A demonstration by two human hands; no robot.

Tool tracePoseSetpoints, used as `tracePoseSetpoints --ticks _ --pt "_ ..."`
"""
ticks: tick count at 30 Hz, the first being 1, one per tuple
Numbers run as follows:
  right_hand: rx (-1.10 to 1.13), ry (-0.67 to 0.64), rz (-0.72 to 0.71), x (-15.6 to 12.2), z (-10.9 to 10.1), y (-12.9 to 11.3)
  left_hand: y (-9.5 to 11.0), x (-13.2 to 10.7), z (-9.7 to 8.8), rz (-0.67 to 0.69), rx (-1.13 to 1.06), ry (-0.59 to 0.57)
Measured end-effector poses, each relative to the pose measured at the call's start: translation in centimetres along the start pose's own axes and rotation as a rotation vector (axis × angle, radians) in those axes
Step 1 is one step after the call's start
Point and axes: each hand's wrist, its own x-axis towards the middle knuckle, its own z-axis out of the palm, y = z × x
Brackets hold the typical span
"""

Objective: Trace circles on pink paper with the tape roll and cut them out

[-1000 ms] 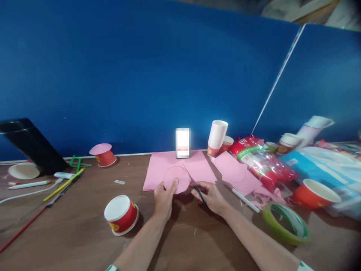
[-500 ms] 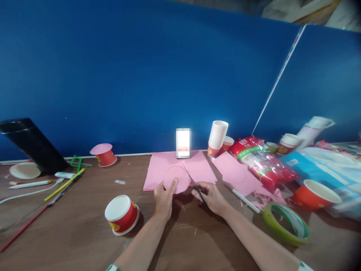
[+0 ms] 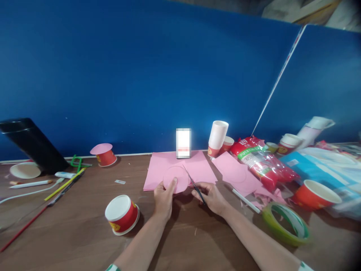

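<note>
Between thumb and fingers, my left hand [image 3: 164, 199] pinches a pink paper circle [image 3: 175, 177] with a drawn line along its far edge. My right hand [image 3: 211, 197] is closed around the dark handles of a pair of scissors [image 3: 196, 187]. The blades point away and to the left, lying at the circle's right edge. Under and beyond both lies a stack of pink paper sheets [image 3: 158, 165] on the brown table. To the left of my left hand a red and white paper cup [image 3: 122, 214] stands upside down.
Another cup with a pink disc [image 3: 101, 148] on it stands at the back left, near a black flask [image 3: 31, 143]. Stacked paper cups [image 3: 218, 135], a red plastic pack [image 3: 256, 158], pink offcuts [image 3: 242, 175] and a tape roll [image 3: 284, 224] lie at right. A blue partition closes the back.
Almost nothing differs. The pink circle and both hands stay in nearly the same place, with the scissors still at its right edge.
</note>
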Motion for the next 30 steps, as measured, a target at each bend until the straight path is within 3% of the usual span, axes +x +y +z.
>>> tracePoseSetpoints --ticks 19,30 --pt "0.082 -0.020 -0.001 0.02 -0.01 -0.41 -0.51 0.28 -0.34 0.016 0.101 -0.017" --pt "0.026 -0.013 -0.028 0.04 -0.12 0.11 -0.29 0.08 -0.17 0.003 0.036 -0.022"
